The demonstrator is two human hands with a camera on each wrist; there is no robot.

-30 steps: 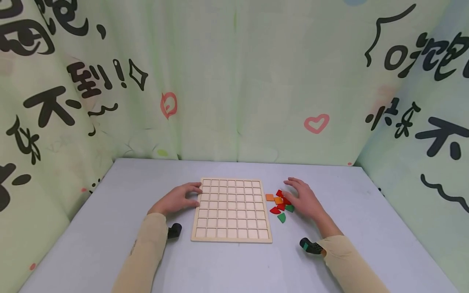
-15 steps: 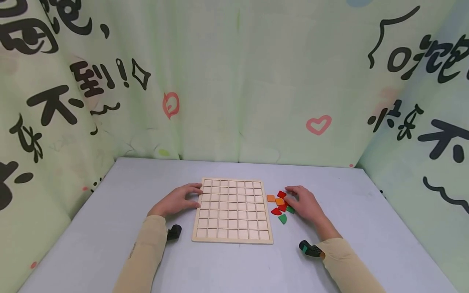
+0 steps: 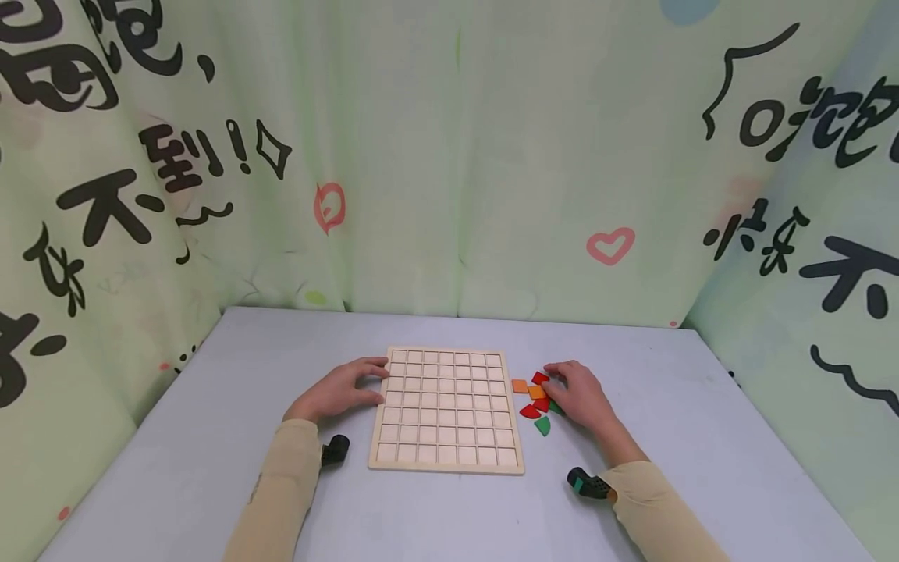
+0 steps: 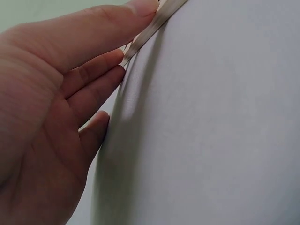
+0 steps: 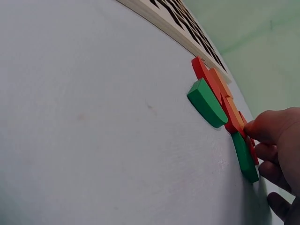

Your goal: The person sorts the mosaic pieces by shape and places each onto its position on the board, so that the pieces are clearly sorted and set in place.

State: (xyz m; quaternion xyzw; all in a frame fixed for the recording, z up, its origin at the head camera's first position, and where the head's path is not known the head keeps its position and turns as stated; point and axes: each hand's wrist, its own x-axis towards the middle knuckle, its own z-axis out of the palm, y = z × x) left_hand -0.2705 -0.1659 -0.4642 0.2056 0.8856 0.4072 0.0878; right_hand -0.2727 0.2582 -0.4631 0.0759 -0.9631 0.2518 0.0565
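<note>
A pale wooden grid board lies flat on the table, its square cells bare. My left hand rests at the board's left edge; in the left wrist view the thumb and loosely bent fingers touch the rim. My right hand is over the right side of a small pile of blocks. Around its fingertips are a red block and an orange square block. In the right wrist view the thumb tip touches the pile beside a green block; whether it pinches one is hidden.
Another orange square, a red rounded block and a green quarter-round block lie between the board and my right hand. The white table is backed by a printed curtain.
My right hand has drawn closer to the pile, its fingers bending in toward the red and orange blocks. The left hand stays at the board's edge. The head view has shifted slightly.
</note>
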